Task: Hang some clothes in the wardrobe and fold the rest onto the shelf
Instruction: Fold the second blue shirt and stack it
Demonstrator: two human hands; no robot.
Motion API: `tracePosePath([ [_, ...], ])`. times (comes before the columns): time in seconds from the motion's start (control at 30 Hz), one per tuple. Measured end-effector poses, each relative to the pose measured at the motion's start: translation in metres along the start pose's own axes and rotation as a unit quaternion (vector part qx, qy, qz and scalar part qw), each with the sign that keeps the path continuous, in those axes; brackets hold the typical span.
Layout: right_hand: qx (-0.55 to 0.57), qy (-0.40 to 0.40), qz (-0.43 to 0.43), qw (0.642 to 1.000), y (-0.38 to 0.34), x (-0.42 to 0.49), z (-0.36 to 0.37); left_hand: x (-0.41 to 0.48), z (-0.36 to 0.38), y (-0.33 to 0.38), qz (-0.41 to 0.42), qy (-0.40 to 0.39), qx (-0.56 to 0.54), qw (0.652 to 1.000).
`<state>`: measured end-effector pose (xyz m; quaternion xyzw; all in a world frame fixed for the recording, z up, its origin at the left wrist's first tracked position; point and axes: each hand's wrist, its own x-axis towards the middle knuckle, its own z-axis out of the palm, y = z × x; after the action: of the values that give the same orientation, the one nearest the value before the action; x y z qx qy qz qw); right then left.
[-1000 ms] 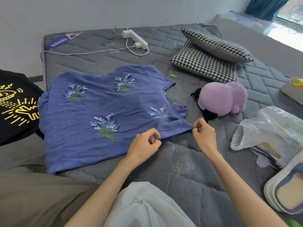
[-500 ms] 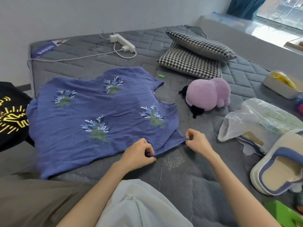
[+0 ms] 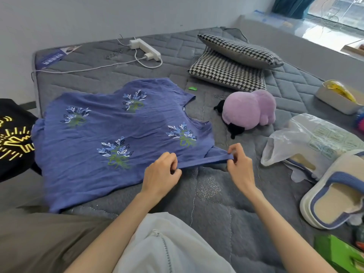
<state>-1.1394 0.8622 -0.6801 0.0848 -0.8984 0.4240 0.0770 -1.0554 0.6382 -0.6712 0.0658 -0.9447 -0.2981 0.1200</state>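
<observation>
Now pinches the near sleeve hem (image 3: 204, 160) of a blue blouse (image 3: 110, 138) with both hands. Grips one end with the left hand (image 3: 160, 174) at centre frame, thumb and curled fingers closed on the fabric edge. Nips the other end with the fingertips of the right hand (image 3: 239, 166), just to the right. Holds that strip taut between the two, raised slightly off the grey quilted bed (image 3: 226, 203).

Has the rest of the blouse spread flat across the left middle of the frame, printed leaf sprigs facing up, neckline towards the right.

Elsewhere on the bed:
- at the left edge, a black T-shirt (image 3: 13, 138) with a yellow print, touching the blouse's far end;
- at upper centre, a white power strip (image 3: 144, 48) with its cable;
- at upper right, two stacked houndstooth pillows (image 3: 226, 73);
- just below them, a small green clip (image 3: 192, 88) and a lilac plush toy (image 3: 250, 108), near the neckline but apart from it;
- at right, a clear plastic bag (image 3: 311, 138) and a blue-trimmed slipper (image 3: 334, 198);
- at the bottom of the frame, a white zipped garment (image 3: 167, 249) beside an olive one (image 3: 39, 239).
</observation>
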Motion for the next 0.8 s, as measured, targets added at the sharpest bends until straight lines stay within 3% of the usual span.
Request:
tracePosePath([
  [0.1,-0.022,-0.023,-0.001,0.999,0.0,0.0,-0.008,0.001,-0.002,0.001,-0.029,0.006,0.017,0.999],
  [0.3,-0.196,-0.162,0.071,0.964,0.006,-0.005,0.003,-0.004,0.004,-0.006,-0.057,-0.176,0.05,0.982],
  [0.4,-0.18,-0.179,0.116,0.96,0.002,0.0,0.007,-0.003,0.0,-0.011,-0.072,-0.199,0.048,0.976],
  [0.53,-0.081,-0.176,0.142,0.971,-0.005,0.017,0.003,0.008,-0.01,-0.019,-0.138,-0.154,-0.021,0.978],
  [0.67,0.081,-0.174,0.18,0.965,-0.024,0.041,0.009,0.031,-0.025,-0.021,-0.252,-0.15,-0.231,0.928],
  [0.8,0.137,-0.156,0.195,0.958,-0.042,0.071,0.033,0.052,-0.032,-0.027,-0.358,-0.13,-0.382,0.842],
])
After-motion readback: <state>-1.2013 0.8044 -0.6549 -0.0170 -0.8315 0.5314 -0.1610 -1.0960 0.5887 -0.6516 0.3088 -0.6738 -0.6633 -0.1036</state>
